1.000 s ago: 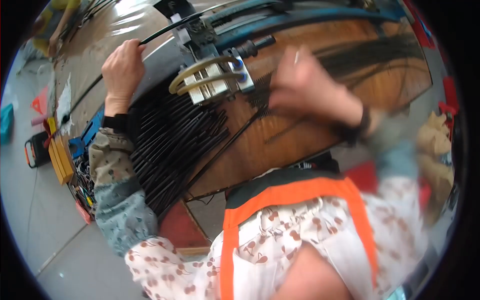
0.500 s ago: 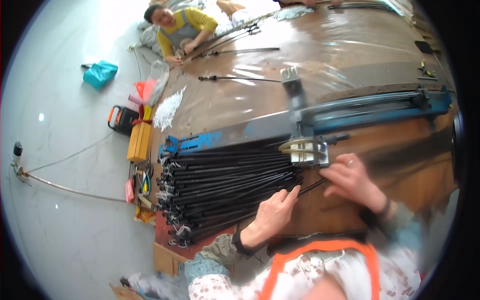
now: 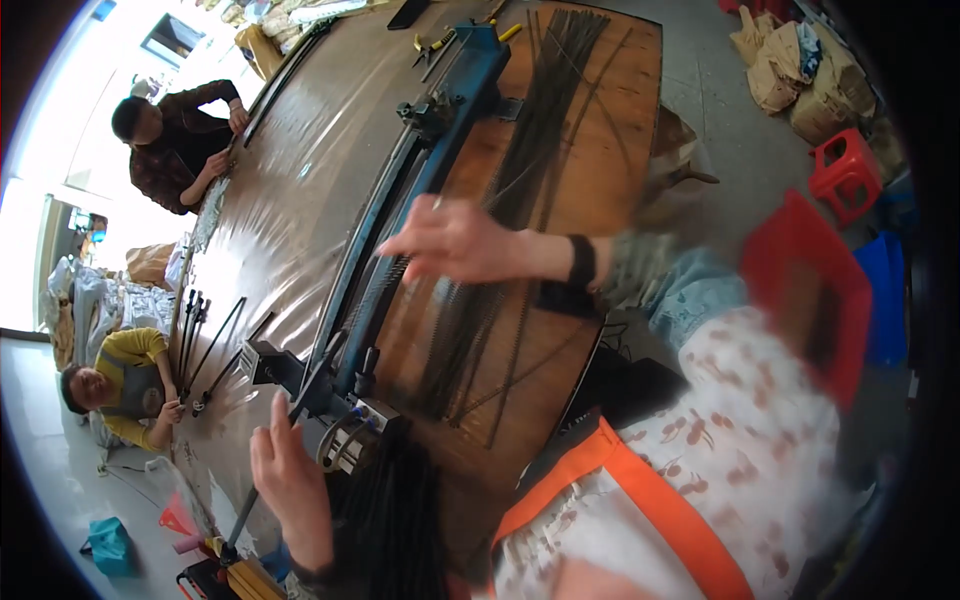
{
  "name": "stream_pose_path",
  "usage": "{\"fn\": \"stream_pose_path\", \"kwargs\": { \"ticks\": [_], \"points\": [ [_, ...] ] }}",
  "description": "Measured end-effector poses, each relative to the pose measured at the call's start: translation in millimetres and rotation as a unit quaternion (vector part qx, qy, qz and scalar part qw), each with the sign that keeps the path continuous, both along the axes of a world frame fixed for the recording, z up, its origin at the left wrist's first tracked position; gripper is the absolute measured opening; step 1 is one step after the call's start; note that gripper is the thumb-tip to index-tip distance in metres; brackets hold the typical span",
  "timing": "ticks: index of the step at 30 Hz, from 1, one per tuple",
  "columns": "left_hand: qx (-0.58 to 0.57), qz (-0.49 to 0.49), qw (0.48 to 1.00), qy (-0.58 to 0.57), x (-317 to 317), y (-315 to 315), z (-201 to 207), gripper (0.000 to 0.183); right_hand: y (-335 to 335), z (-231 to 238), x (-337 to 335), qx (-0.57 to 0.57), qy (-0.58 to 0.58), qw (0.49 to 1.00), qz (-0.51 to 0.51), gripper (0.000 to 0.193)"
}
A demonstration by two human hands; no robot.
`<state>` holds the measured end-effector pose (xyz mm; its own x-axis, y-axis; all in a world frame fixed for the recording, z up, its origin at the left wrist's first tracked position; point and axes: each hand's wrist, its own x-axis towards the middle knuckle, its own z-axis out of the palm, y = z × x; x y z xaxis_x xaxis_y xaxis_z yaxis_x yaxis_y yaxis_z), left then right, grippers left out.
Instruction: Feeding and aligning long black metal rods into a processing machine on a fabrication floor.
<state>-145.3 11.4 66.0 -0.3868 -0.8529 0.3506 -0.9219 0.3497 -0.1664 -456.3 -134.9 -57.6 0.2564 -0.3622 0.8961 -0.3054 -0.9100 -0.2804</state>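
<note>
My left hand is by a long black tube that slants up toward the blue bench rig. Its index finger points upward and the other fingers curl at the tube, partly hiding it. Over the rig's rail, my right hand reaches left with fingers bent and bunched. A thin ribbed strand runs below those fingertips, but blur hides whether they pinch it. Between the hands stands a clamp head with a pale block. Beneath it lies a bundle of black tubes, dark and blurred.
Long thin dark rods lie along the wooden board. Yellow-handled pliers rest near the rig's far end. Two people sit across the plastic-covered table. Red stools and a blue bin stand at right.
My view has swung right and turned, so the rig now runs steeply upward. My hands have moved far apart, the right one up along the rail and the left one to the near left.
</note>
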Motion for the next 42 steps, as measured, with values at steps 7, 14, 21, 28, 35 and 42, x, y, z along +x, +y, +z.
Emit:
{"fn": "stream_pose_path", "kwargs": {
  "ticks": [7, 14, 21, 28, 35, 42],
  "points": [
    [0.067, -0.003, 0.998, 0.01, 15, -1, -9, 0.046, 9, -2, 55, -0.061, 0.005, 0.998, 0.023, 0.034],
    [-0.171, 0.181, 0.967, 0.059, 153, 54, 65, 0.016, -24, -16, 55, 0.151, 0.077, 0.985, 0.001, 0.016],
    [-0.2, 0.2, 0.951, 0.123, 177, 104, 52, 0.02, -3, 49, 248, 0.203, 0.131, 0.915, 0.324, 0.015],
    [-0.136, 0.301, 0.925, 0.191, 217, 186, 34, 0.024, 2, 47, 293, 0.079, 0.21, 0.927, 0.3, 0.012],
    [-0.145, 0.289, 0.928, 0.182, 195, 168, 41, 0.02, 26, 55, 299, -0.034, 0.399, 0.896, 0.191, 0.015],
    [-0.103, 0.3, 0.934, 0.162, 217, 165, 16, 0.022, -27, 38, 181, -0.089, 0.266, 0.959, 0.049, 0.014]
  ]
}}
